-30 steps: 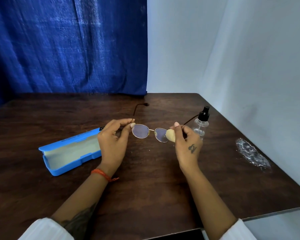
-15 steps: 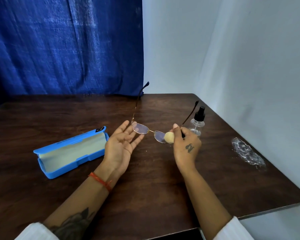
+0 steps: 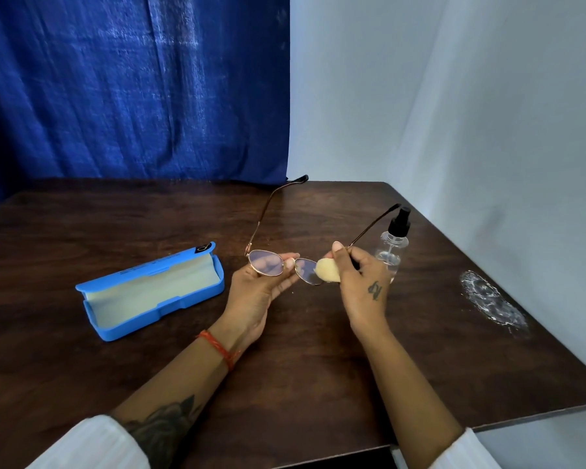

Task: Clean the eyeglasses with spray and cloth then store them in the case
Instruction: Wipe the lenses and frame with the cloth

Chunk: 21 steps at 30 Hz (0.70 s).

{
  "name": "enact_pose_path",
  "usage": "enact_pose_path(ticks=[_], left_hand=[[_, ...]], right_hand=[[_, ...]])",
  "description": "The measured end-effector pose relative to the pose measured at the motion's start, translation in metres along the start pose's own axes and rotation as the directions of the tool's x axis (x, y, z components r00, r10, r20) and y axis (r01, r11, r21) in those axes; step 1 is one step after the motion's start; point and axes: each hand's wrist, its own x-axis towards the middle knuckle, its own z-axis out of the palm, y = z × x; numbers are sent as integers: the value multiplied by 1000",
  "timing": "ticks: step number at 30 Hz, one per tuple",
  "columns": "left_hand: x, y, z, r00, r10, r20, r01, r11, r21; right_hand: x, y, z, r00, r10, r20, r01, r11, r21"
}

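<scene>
Right now I see the eyeglasses (image 3: pixel 278 265) held above the table (image 3: pixel 318 350), temples open and pointing away. My left hand (image 3: pixel 257 296) cups the left lens from beneath, thumb tip by the bridge; its fingers show blurred through the glass. My right hand (image 3: pixel 359 282) pinches a yellow cloth (image 3: pixel 327 270) on the other lens, hiding that rim's outer edge. Just behind the right hand stands the spray bottle (image 3: pixel 391 247), partly hidden. Left of the grip lies the open blue case (image 3: pixel 156 292).
</scene>
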Motion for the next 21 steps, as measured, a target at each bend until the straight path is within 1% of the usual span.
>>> enact_pose_path(ticks=[3,5,6,8,10,12,14,16,17,21], left_hand=[[4,0,-2,998,52,-40,-52,999,-6],[7,0,-4,997,68,-45,-68,998,-1],[6,0,-4,996,79,-44,-78,997,11],[6,0,-4,994,99,-48,-98,995,7],[7,0,-4,991,110,-70,-112,994,-21],[8,-1,-5,989,118,-90,-121,992,-28],[9,-2,-5,987,126,-97,-128,992,-17],[8,-1,-4,987,141,-84,-141,990,-2],[7,-1,-3,987,143,-78,-142,990,10],[6,2,-3,984,154,-89,-149,987,58]], right_hand=[[-3,-5,0,1000,16,4,-16,994,104],[-7,-9,-2,999,8,-42,0,983,186],[-10,-12,-3,996,-22,-89,39,979,201],[-14,-16,-4,966,-159,-202,190,971,142],[-17,-16,-3,909,-338,-243,354,935,21],[-17,-10,0,847,-498,-186,488,867,-98],[-16,-4,4,790,-609,-78,583,784,-214],[-17,0,7,776,-630,14,605,740,-294],[-17,1,8,777,-628,47,610,731,-306],[-18,3,10,753,-638,160,657,713,-246]])
